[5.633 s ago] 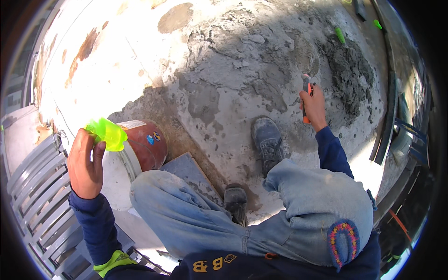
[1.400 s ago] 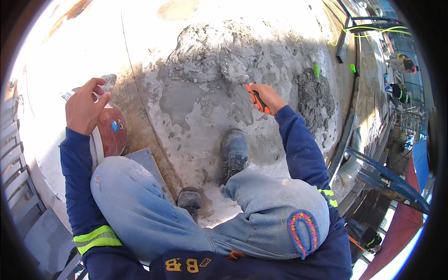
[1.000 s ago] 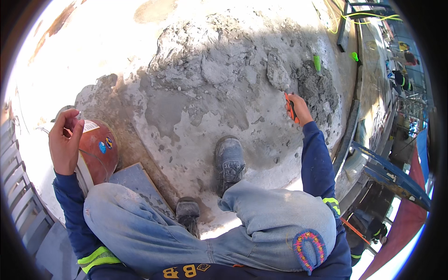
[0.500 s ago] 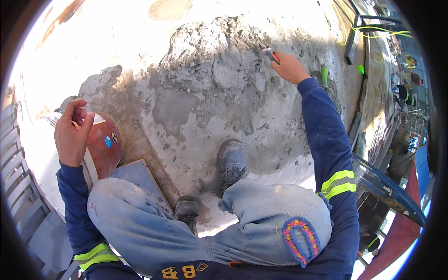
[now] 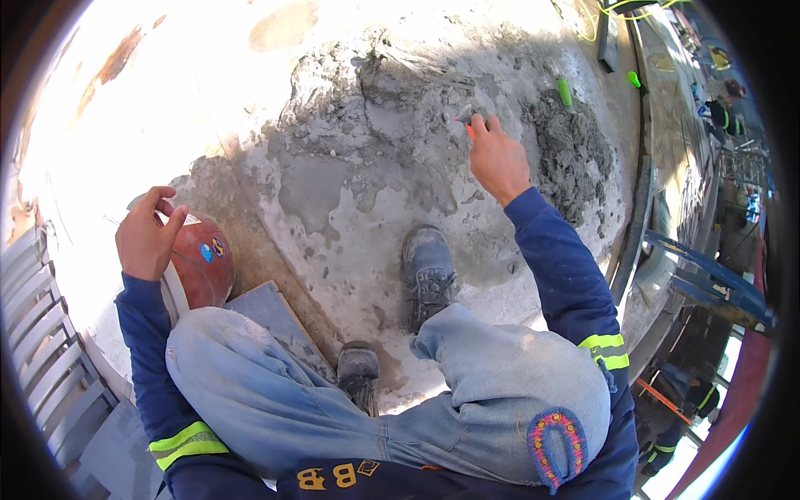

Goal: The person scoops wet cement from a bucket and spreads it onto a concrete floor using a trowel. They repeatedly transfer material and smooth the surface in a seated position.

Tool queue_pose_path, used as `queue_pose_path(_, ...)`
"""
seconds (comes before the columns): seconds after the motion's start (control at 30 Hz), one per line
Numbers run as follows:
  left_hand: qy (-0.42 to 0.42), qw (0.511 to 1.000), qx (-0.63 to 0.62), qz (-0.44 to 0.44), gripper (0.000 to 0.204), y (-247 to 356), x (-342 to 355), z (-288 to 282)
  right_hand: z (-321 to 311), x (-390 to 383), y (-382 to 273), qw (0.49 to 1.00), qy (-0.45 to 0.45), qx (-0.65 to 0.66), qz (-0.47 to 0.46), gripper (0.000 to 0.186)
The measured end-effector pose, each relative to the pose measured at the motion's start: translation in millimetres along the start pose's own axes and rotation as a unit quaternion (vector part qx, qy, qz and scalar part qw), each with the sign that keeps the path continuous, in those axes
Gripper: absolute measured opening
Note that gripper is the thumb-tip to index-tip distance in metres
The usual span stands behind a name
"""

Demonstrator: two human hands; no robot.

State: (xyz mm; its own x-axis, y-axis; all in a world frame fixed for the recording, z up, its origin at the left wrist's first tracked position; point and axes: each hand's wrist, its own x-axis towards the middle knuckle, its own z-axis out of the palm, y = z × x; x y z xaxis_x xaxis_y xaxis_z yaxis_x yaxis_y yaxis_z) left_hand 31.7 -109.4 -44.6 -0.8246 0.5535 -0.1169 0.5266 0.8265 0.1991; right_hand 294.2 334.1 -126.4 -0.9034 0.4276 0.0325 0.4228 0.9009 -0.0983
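The right hand (image 5: 500,162) is wrapped round the orange and black handle of a trowel (image 5: 472,131), fingers curled tight and knuckles upward. The trowel's end points toward eleven o'clock from the hand; its blade is hard to make out against the grey. It is at the right-hand edge of a rough spread of wet mortar (image 5: 392,112), which lies from nine to eleven o'clock of that hand.

At three o'clock, well clear of the fingers, sits a darker, crumbly heap (image 5: 571,154). A green plastic piece (image 5: 564,92) stands at its top end, at about one o'clock from the hand, and a second bright green piece (image 5: 633,79) lies farther out at two.

The left hand (image 5: 148,237), at eight o'clock from the right, is loosely curled, thumb apart from the fingers, with nothing visible in it. It overlaps a red bucket (image 5: 204,267) in the view; whether they touch cannot be told. At five o'clock from the bucket lies a flat grey board (image 5: 279,321).

Two dusty boots (image 5: 429,271) are below the mortar, toward six o'clock, with faded jeans (image 5: 517,375) behind them. Grey slats (image 5: 58,350) fill the far eight o'clock side.
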Motion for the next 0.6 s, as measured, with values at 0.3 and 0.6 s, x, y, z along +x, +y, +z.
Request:
queue_pose_path(0.3, -0.017, 0.999, 0.047, 0.008, 0.028, 3.5, -5.7, -5.9, 1.1, 43.9, -4.5, 0.806, -0.260, 0.466, 0.255, 0.032)
queue_pose_path(0.6, 0.025, 0.996, -0.062, -0.052, 0.024, -3.3, -9.1, -8.5, -1.8, -122.8, 33.4, 0.762, -0.241, 0.482, 0.360, 0.028)
